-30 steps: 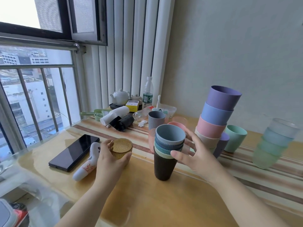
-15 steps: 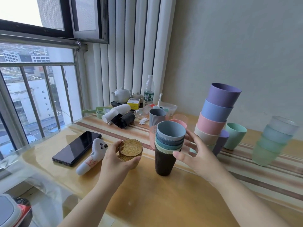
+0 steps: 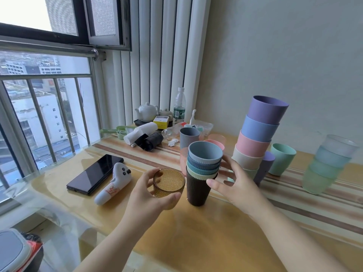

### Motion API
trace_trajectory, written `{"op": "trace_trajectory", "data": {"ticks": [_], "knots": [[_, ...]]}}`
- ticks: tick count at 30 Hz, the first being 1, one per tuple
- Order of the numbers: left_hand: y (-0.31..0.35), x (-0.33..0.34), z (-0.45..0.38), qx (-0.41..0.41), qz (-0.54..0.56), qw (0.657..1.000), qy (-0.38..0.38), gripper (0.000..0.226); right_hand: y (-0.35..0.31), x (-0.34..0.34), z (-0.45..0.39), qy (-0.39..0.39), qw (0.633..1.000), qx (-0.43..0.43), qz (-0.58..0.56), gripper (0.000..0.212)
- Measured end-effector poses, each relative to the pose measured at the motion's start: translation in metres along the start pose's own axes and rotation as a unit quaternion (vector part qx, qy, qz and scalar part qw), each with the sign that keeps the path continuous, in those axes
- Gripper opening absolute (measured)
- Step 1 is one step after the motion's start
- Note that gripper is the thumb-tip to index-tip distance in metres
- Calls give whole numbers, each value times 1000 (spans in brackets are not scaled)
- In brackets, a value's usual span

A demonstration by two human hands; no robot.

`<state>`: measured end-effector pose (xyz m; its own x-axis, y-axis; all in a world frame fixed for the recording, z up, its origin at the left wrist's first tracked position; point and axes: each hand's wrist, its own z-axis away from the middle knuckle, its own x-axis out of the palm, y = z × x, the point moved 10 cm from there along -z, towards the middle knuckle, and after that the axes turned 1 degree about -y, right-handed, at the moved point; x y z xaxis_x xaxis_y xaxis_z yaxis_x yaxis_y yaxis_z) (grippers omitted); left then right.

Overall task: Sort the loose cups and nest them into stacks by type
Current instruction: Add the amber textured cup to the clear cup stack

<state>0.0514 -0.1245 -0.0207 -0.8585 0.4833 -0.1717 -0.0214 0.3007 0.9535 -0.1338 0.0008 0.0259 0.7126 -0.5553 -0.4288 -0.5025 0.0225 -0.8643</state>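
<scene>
Table (image 3: pixel 225 238): near edge bare, open room in front of ribbed cup stack (image 3: pixel 202 173). Left hand (image 3: pixel 149 195) grasps amber glass cup (image 3: pixel 169 182), just left of stack. Right hand (image 3: pixel 235 183) spread open, beside stack's right.

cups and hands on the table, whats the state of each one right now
amber glass cup: upright, held in the left hand
ribbed cup stack: upright, nested, on the table
right hand: open, fingers spread beside the ribbed stack
smooth pastel stack: nested, leaning slightly
frosted stack: nested, leaning, standing apart
mint green cup: upright, loose
grey ribbed cup: upright, loose
phone: lying flat, screen dark
</scene>
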Motion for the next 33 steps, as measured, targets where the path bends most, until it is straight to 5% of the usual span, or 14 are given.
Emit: {"op": "trace_trajectory", "data": {"ticks": [13,17,22,33], "knots": [[57,136,60,54,36,975,-213,78,30,-71,72,34,996,72,-45,81],[63,185,54,37,65,969,-234,78,41,-99,98,-2,995,95,-26,103],[68,234,46,26,85,961,-263,76,63,-117,113,-44,990,135,-15,70],[58,290,32,34,93,948,-302,85,111,-163,103,114,979,168,33,60]]}}
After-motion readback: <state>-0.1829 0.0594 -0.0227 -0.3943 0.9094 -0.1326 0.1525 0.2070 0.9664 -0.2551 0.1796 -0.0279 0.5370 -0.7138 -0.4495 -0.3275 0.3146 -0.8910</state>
